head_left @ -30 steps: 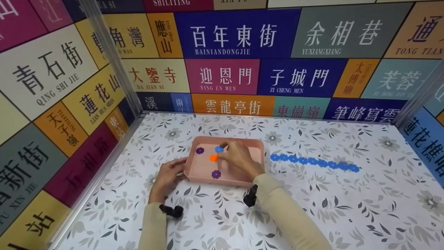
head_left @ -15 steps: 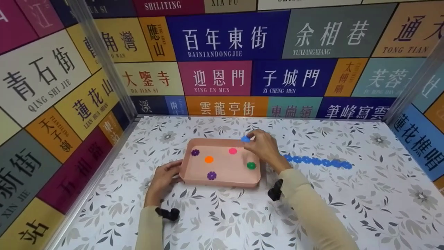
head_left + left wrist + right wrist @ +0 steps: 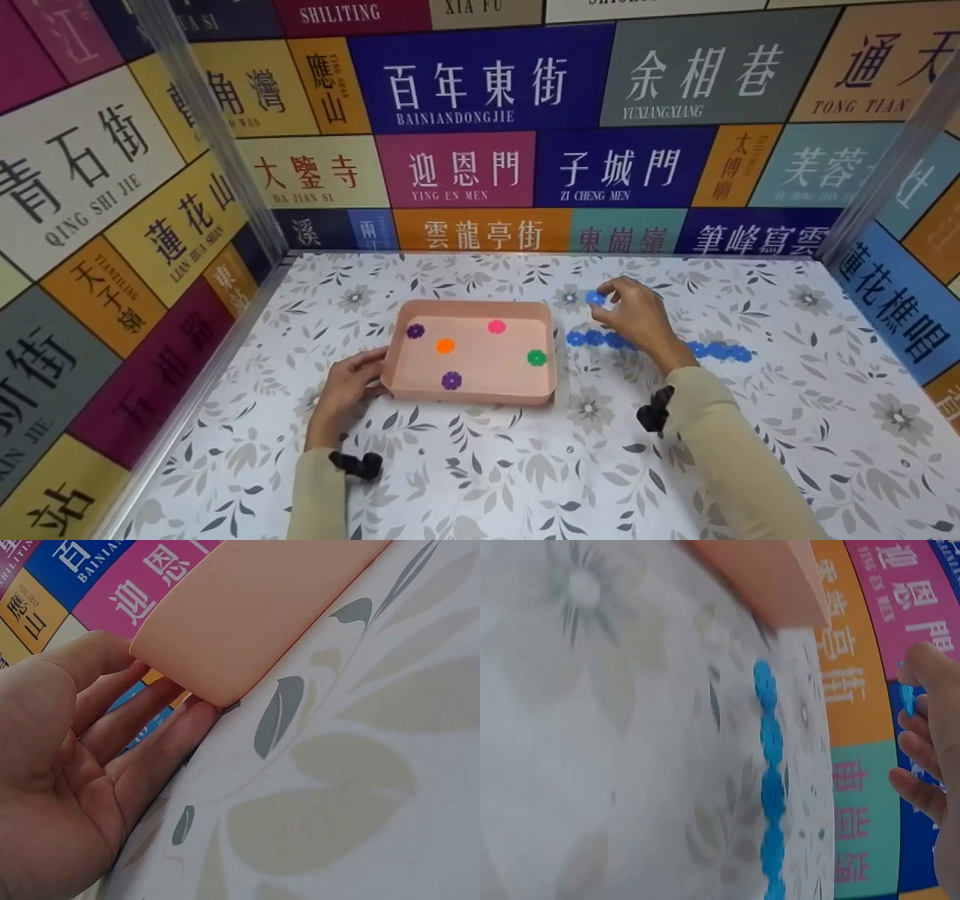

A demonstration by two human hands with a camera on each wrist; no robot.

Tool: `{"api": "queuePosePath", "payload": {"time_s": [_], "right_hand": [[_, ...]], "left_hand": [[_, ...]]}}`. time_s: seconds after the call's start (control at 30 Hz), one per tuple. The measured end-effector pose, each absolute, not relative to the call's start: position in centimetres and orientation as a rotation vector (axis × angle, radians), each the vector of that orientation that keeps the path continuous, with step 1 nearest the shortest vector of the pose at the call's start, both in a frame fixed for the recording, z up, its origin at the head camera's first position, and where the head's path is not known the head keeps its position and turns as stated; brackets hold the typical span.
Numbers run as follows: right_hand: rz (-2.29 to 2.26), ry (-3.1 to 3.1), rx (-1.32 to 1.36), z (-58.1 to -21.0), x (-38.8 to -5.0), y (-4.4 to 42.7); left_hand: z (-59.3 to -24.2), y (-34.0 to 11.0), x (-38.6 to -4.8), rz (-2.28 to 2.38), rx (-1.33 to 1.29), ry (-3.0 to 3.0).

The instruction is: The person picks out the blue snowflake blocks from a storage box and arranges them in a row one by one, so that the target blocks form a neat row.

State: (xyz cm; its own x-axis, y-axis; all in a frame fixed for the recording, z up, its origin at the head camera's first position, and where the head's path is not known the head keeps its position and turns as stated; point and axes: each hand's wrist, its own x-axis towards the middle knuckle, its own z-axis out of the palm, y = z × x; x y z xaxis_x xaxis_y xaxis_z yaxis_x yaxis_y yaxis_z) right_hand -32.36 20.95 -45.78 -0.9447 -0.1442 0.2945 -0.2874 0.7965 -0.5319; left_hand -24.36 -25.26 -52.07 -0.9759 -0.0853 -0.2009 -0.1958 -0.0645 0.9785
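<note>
A shallow pink tray [image 3: 466, 393] sits on the table, with two purple flower-shaped pieces, an orange, a pink and a green one [image 3: 536, 358] inside. My left hand [image 3: 349, 386] touches the tray's left end; in the left wrist view its relaxed fingertips rest against the corner and outer wall [image 3: 247, 615]. Between thumb and fingertips, my right hand [image 3: 634, 311] pinches a blue flower-shaped piece [image 3: 595, 298] above the table, right of the tray. Below that hand runs a row of blue flower-shaped pieces [image 3: 720, 351], its middle hidden by the hand. In the right wrist view the held piece [image 3: 907, 697] appears edge-on.
White cloth with grey leaves and flowers [image 3: 525, 472] covers the table. Upright panels with coloured Chinese street-name signs [image 3: 480, 82] enclose the back, left and right. A black camera mount sits on each wrist [image 3: 656, 409].
My right hand has lifted the blue flower-shaped piece out of the tray and carried it right, over the table behind the blue row. The left hand stays at the tray's left end.
</note>
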Motion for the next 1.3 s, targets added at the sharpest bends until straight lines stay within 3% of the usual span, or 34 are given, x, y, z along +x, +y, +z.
{"api": "queuePosePath", "payload": {"time_s": [0.73,1.3], "right_hand": [[0.824,-2.712,-0.019,-45.8,-28.8,35.8],[0.853,-2.89,-0.25,-48.2,-25.9,42.1]], "left_hand": [[-52.0,-25.1,-24.2,2.142,-0.322,2.147],[-52.1,-25.2,-24.4,2.178,-0.328,2.116]]}}
